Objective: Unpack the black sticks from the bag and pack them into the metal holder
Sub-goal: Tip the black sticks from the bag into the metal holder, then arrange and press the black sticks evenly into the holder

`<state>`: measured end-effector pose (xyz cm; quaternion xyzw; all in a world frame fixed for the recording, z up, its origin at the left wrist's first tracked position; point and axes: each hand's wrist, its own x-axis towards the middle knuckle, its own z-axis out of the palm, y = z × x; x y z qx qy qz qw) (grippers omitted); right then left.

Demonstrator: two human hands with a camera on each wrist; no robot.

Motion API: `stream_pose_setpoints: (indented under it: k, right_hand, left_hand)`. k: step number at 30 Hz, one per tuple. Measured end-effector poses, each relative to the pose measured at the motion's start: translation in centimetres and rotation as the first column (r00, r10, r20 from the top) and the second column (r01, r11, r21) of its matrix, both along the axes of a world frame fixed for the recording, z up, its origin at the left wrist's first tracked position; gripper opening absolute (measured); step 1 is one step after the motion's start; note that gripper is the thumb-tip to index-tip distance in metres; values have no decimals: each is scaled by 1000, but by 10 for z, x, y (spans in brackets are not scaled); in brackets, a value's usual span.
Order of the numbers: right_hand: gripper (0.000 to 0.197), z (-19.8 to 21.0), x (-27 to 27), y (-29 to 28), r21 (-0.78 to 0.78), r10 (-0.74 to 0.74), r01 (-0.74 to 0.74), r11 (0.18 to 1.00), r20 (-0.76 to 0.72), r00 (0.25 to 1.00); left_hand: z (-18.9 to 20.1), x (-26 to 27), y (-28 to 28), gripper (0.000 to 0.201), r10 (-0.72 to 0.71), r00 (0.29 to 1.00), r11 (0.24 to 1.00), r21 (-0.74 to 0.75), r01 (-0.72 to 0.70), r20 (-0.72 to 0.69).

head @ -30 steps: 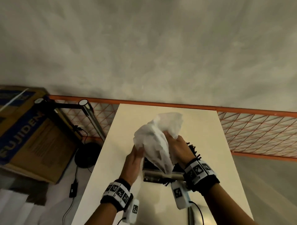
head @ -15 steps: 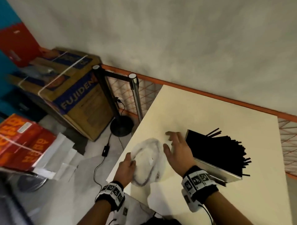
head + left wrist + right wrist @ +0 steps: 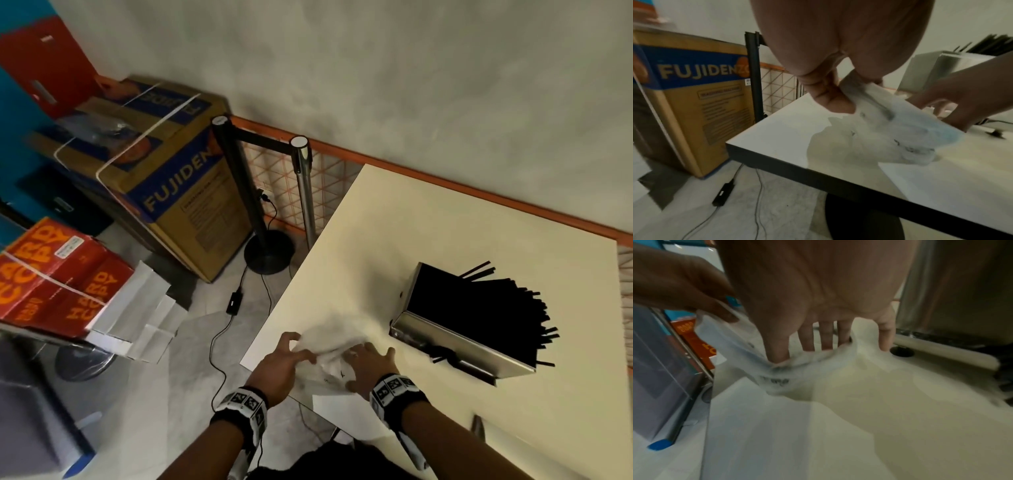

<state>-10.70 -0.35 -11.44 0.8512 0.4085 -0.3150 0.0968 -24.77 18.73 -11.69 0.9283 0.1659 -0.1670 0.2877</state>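
Only stuff I can actually read: "FUJIDEN" in yellow on the blue band of the big cardboard box (image 3: 164, 192), and "HARD COPY" on the red-orange boxes (image 3: 58, 277). The print on the bag (image 3: 774, 379) is too smeared.

Sticks (image 3: 479, 315) in holder (image 3: 455, 346), seemingly.

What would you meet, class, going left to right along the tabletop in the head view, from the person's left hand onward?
Left hand → crumpled plastic bag → right hand → metal holder → tips of the black sticks.
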Motion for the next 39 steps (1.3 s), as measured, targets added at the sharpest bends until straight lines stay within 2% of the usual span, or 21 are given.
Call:
stream_pose_setpoints:
  k: [2, 5, 14, 17, 19, 23, 24, 26, 28, 30, 33, 36, 39]
  right_hand:
    - [60, 0, 1, -2, 30, -10, 9, 1000, 35, 999]
    - [55, 1, -3, 0, 53, -21, 19, 998, 51, 998]
    - [48, -2, 0, -10, 13, -57, 58, 998, -16, 998]
    - [43, 8, 3, -11, 115, -143, 153, 982, -93, 985]
    - [37, 18, 9, -12, 253, -190, 213, 944, -111, 975]
    - [30, 42, 25, -15, 421, -194, 230, 877, -127, 973]
    - [30, 49, 30, -20, 457, -199, 238, 857, -132, 971]
    - [29, 61, 38, -31, 535, -214, 255, 806, -138, 967]
    - [30, 73, 44, -42, 638, -238, 276, 719, -147, 960]
    - [24, 87, 53, -59, 736, -293, 284, 614, -122, 948]
    - [15, 107, 69, -86, 849, -405, 253, 464, -51, 913]
    - [17, 123, 90, -116, 919, -548, 205, 338, 15, 836]
    - [19, 130, 115, -143, 944, -700, 193, 268, 54, 712]
  left_hand:
    - [0, 3, 4, 67, 76, 995, 994, 89, -71, -64]
    - [0, 11, 4, 66, 169, 977, 979, 135, -151, -128]
    - [-13, 32, 4, 66, 167, 953, 975, 187, -122, -251]
    - [-15, 40, 9, 69, 141, 956, 985, 134, -109, -258]
    - [-5, 49, 8, 59, 173, 961, 980, 131, -147, -216]
    - [21, 63, -1, 18, 275, 957, 948, 193, -254, -88]
    - [27, 70, -3, 14, 274, 960, 945, 199, -260, -46]
    - [39, 82, -12, 20, 247, 968, 952, 177, -251, 47]
    - [51, 96, -23, 21, 207, 967, 965, 128, -227, 151]
    - [63, 118, -42, 26, 118, 945, 988, 60, -142, 304]
    - [74, 155, -77, 41, -57, 873, 996, -35, 85, 484]
    - [85, 195, -120, 61, -161, 843, 956, -130, 262, 513]
    - [82, 227, -156, 99, -223, 844, 913, -198, 355, 487]
